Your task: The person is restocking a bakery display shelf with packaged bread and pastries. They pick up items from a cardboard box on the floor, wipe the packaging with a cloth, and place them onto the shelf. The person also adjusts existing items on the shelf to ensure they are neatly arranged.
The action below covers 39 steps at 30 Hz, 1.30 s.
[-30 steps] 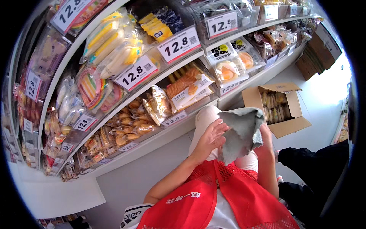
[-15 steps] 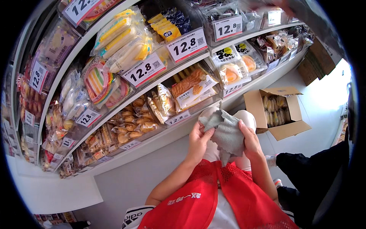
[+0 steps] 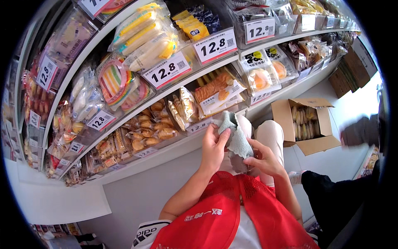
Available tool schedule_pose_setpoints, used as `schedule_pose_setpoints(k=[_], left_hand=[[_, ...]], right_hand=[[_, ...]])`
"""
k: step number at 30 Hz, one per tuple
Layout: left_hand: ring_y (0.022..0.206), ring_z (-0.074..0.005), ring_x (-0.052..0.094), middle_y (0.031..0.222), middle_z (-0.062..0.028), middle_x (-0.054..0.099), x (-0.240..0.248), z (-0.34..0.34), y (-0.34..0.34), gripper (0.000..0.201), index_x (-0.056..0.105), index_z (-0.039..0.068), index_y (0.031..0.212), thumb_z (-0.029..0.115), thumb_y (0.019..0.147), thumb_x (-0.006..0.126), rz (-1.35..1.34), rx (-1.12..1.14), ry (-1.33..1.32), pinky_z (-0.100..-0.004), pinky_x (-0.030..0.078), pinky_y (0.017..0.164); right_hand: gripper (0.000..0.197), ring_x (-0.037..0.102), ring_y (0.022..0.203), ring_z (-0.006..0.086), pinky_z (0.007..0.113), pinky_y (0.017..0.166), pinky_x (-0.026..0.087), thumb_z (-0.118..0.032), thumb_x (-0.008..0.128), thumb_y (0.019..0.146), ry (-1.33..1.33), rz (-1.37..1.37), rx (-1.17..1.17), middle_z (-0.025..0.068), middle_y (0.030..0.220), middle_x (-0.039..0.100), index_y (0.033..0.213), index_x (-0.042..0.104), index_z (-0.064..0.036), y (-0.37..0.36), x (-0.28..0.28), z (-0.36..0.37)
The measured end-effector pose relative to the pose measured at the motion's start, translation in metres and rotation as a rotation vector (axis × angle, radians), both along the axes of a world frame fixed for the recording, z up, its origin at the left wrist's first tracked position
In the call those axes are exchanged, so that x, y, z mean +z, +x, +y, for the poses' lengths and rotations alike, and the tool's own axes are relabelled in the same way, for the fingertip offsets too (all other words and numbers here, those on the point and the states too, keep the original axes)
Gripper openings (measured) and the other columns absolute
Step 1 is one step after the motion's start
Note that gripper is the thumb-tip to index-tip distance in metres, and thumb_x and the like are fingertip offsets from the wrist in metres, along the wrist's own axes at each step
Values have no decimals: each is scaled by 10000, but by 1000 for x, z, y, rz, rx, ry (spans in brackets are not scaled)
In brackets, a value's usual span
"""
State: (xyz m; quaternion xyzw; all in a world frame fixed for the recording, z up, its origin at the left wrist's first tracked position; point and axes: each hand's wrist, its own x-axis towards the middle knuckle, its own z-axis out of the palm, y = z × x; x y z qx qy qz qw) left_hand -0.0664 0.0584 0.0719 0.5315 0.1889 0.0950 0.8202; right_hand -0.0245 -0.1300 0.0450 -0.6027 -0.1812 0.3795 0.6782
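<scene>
A grey-green cloth (image 3: 234,139) hangs bunched between my two hands, above my knees. My left hand (image 3: 215,143) grips its left side, thumb on top and fingers curled behind. On the other side my right hand (image 3: 267,159) pinches the cloth's lower right edge between thumb and fingers. The cloth is folded over on itself, with its lower end near my red vest (image 3: 199,224). Just beyond the cloth is the lower shelf, with a packaged pastry (image 3: 217,93) on it.
Curved shelves of packaged breads with price tags (image 3: 168,70) fill the left and far side. An open cardboard box (image 3: 321,143) of packed goods stands on the floor (image 3: 137,199) at the right. More cardboard (image 3: 352,70) leans farther back. A person's dark trouser leg (image 3: 331,199) is close on my right.
The cloth has gone from spread out to narrower and folded, and my right hand has moved lower on it. The shelves appear shifted slightly right. At the far right, a dark blurred shape has appeared.
</scene>
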Motion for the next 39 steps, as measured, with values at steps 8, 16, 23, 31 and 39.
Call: schedule_pose_setpoints(k=[8, 16, 23, 31, 39], left_hand=[[864, -74, 585, 992, -48, 641, 8, 14, -4, 196, 497, 20, 1106, 118, 954, 573, -2, 21, 151, -223, 475, 737], [867, -90, 578, 977, -83, 647, 8, 36, -5, 312, 435, -14, 1192, 104, 945, 586, -33, 43, 264, -227, 461, 777], [625, -20, 479, 760, -22, 599, 15, 34, -5, 469, 364, -1, 1336, 95, 939, 596, -16, -22, 481, -174, 368, 555], [597, 12, 367, 750, 57, 542, 51, 18, -5, 215, 581, -2, 1131, 93, 940, 598, -163, -57, 561, -167, 274, 514], [650, 5, 415, 792, 48, 577, 47, 40, -11, 139, 636, -12, 1012, 102, 940, 600, -114, -8, 551, -152, 313, 561]], right_hand=[[404, 612, 959, 163, 315, 845, 494, -245, 438, 988, 166, 269, -226, 77, 1085, 628, 1301, 497, 4, 6, -12, -2], [460, 555, 1167, 241, 376, 1015, 416, -340, 413, 983, 575, 678, -418, 124, 1258, 586, 1295, 484, -10, 23, 3, 1], [413, 596, 840, 122, 247, 735, 475, -82, 686, 805, -84, 243, -472, 50, 938, 620, 1165, 508, 16, 16, -4, 4], [164, 531, 698, 110, 255, 634, 459, -45, 572, 811, -343, -213, -563, 14, 743, 561, 968, 580, 1, 17, -30, 14], [172, 579, 756, 104, 253, 741, 464, -129, 499, 883, -34, 288, -633, -4, 848, 628, 961, 623, -38, 27, -8, 2]])
